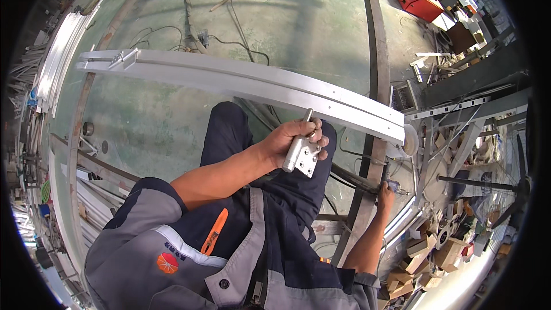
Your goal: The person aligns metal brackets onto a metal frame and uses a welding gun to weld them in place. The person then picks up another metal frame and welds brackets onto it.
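Observation:
My left hand (301, 136) is closed around a silver metal hinge (304, 158), held up over my lap. The hinge has a round barrel with a pin sticking out at the top and a flat leaf with several screw holes. Just beyond it, a long white metal profile (247, 80) lies across the frame, with small holes near its right end and a fitting (127, 59) at its left end. Out to the right, my right hand (386, 196) is wrapped round a small power tool (394, 186) beside the steel beam; its grip is mostly hidden.
Dark steel beams (376, 51) run on the right and left under the profile. Cables and a hose (189, 17) lie on the green floor. A red machine (420, 2) stands at the far right. Cardboard boxes (450, 252) and a black fan-like frame (516, 186) are at the right.

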Demonstrator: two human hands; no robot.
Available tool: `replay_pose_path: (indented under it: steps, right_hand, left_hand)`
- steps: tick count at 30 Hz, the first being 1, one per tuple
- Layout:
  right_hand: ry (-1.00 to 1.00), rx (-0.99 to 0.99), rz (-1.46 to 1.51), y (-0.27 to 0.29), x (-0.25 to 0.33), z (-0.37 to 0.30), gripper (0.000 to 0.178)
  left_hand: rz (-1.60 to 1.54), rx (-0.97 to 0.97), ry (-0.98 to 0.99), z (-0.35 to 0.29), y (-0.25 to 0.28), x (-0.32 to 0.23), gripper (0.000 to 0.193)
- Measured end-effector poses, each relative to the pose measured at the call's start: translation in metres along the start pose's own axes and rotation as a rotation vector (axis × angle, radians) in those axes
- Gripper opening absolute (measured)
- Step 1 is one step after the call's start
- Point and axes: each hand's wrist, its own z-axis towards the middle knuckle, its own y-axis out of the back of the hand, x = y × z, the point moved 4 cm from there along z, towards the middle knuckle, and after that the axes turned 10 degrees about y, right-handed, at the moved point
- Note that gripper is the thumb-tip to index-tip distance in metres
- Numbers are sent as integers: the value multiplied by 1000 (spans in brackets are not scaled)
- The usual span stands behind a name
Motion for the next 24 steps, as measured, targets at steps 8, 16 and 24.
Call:
replay_pose_path:
  steps: [8, 16, 24]
  right_hand:
    - [256, -172, -262, 26, 69, -22, 55]
    - [457, 356, 951, 61, 293, -167, 34]
    - [584, 312, 915, 53, 359, -207, 15]
  left_hand:
    - [133, -191, -62, -13, -2, 0, 10]
    - [704, -449, -152, -13, -9, 5, 18]
    - [893, -465, -180, -22, -26, 6, 18]
